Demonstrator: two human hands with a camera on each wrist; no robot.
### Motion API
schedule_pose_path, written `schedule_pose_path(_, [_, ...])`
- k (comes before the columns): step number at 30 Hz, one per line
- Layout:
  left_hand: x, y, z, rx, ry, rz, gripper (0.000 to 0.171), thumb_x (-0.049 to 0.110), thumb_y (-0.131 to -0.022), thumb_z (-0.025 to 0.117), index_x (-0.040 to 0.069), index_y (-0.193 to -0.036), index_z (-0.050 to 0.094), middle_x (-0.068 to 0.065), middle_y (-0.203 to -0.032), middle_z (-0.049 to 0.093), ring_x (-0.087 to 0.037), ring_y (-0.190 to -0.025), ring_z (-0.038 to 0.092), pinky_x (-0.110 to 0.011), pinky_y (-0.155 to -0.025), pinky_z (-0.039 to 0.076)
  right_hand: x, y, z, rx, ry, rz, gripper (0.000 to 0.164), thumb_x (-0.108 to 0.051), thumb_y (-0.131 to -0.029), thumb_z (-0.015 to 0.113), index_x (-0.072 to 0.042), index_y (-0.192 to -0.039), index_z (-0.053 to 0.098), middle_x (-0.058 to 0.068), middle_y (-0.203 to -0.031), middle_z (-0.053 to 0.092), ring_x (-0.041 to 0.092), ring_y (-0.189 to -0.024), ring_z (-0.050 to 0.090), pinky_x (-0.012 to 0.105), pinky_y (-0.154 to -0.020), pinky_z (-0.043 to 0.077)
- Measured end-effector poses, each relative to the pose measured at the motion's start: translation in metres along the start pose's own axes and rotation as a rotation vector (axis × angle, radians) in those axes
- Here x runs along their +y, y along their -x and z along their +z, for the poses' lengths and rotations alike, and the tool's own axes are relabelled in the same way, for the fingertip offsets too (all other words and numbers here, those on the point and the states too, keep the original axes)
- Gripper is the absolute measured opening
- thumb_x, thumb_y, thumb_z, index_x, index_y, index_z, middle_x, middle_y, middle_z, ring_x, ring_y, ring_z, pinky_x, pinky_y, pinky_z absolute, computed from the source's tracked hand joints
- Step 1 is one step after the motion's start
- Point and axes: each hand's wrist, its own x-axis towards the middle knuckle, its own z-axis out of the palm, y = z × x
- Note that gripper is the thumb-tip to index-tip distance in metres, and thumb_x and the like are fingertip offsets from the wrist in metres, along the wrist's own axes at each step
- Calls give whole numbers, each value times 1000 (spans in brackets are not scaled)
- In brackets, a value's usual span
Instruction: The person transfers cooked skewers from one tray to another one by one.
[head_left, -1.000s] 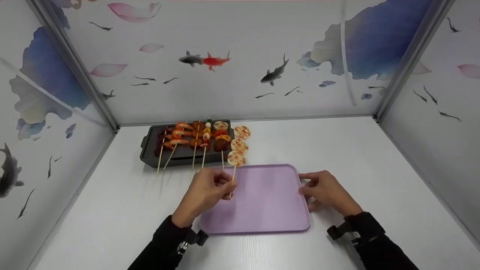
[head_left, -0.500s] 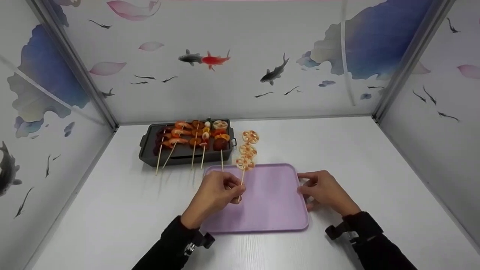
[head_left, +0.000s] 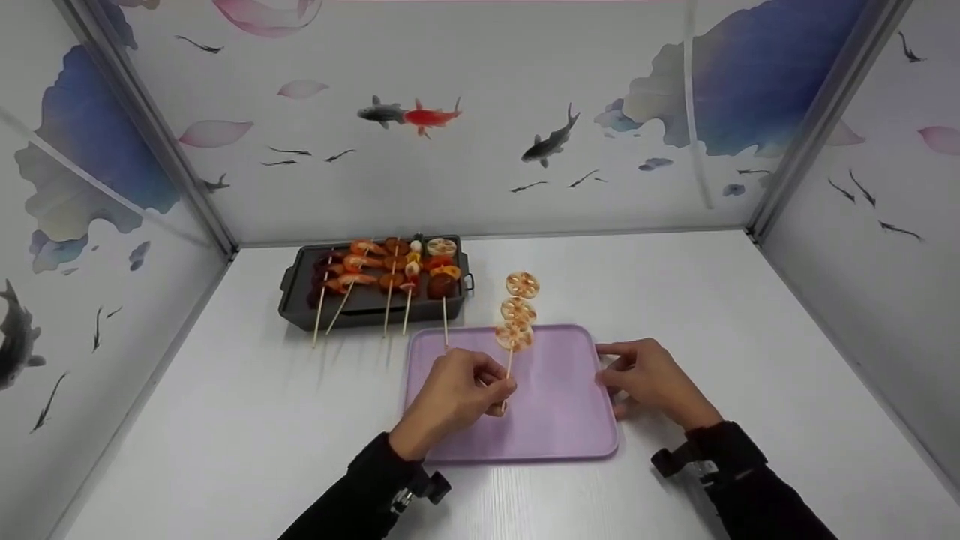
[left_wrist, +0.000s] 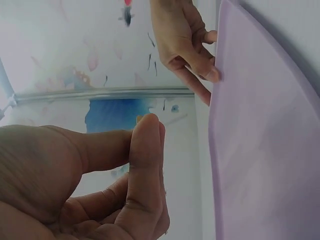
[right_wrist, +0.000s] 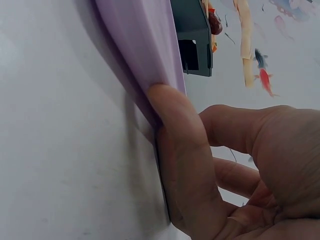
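In the head view my left hand (head_left: 469, 390) pinches the bare stick of a lotus root skewer (head_left: 517, 310) between thumb and fingers. Its browned slices point away from me, over the far rim of a pink-purple tray (head_left: 559, 420). Seen from the left wrist, the fingertips meet and hide nearly all of the stick. At the tray's right side my right hand (head_left: 652, 379) grips the rim; the right wrist view has one digit (right_wrist: 172, 112) over the edge and another finger below it.
Behind the tray's left part stands a dark grill pan (head_left: 375, 311). Shrimp skewers (head_left: 356, 262) and several other skewers lie on it, sticks toward me; one stick (head_left: 445, 322) reaches over the tray's rim. Printed panels wall in the white table (head_left: 195, 420).
My left hand has carried the lotus root skewer rightward and slightly toward me, away from the grill pan and farther over the tray. The right hand stays at the rim.
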Motion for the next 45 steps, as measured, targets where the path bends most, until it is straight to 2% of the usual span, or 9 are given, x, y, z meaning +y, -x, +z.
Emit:
schedule_pose_path(3, [-1, -1, 7, -14, 5, 9, 10, 18, -89, 76, 9, -90, 74, -12, -84, 76, -15, -62, 73, -24, -55, 53, 0, -1, 0, 6, 17, 3, 52, -18, -84, 79, -18, -133, 65, 7, -92, 73, 17, -77, 66, 31, -57, 57])
schedule_pose_path(10, [-1, -1, 19, -43, 30, 5, 8, 15, -89, 76, 7, -89, 74, -13, -84, 76, -15, -61, 73, -35, -62, 60, 1, -1, 4, -17, -74, 27, 52, -12, -85, 77, -14, -135, 63, 11, -95, 72, 20, -76, 70, 39, -57, 60])
schedule_pose_path(15, [1, -3, 27, -61, 15, 8, 8, 15, -89, 75, 8, -88, 74, -12, -83, 76, -15, -61, 73, -28, -59, 58, 0, -2, 2, 1, -20, 30, 53, -17, -85, 78, -16, -135, 63, 9, -94, 73, 18, -73, 69, 35, -56, 59])
schedule_pose_path(30, [2, -3, 54, -103, -2, -29, 8, 17, -88, 77, 10, -84, 75, -1, -71, 73, -14, -58, 71, -22, -50, 52, 0, -4, 0, 7, 56, 5, 53, -23, -83, 80, -17, -134, 65, 4, -90, 75, 17, -77, 67, 29, -58, 54])
schedule_pose_path(33, [3, -4, 59, -104, -27, -25, 10, 19, -87, 78, 11, -81, 75, 0, -68, 72, -12, -56, 71, -21, -50, 51, 1, -4, -1, 12, 74, -2, 53, -24, -83, 80, -18, -134, 65, 3, -90, 76, 16, -78, 67, 28, -59, 51])
schedule_pose_path(40, [4, -1, 68, -97, -108, 4, 15, 21, -84, 81, 14, -73, 73, 3, -60, 69, -5, -50, 65, -19, -49, 47, 1, -4, -1, -12, 33, 20, 53, -24, -85, 79, -19, -136, 63, 4, -91, 75, 18, -74, 66, 31, -56, 55])
schedule_pose_path(45, [6, -2, 74, -130, -73, -53, 16, 20, -84, 81, 15, -72, 72, 2, -60, 70, -8, -51, 68, -19, -46, 44, 0, -4, -2, -12, 45, 33, 54, -27, -85, 79, -20, -136, 63, 5, -92, 74, 19, -74, 65, 31, -56, 54])
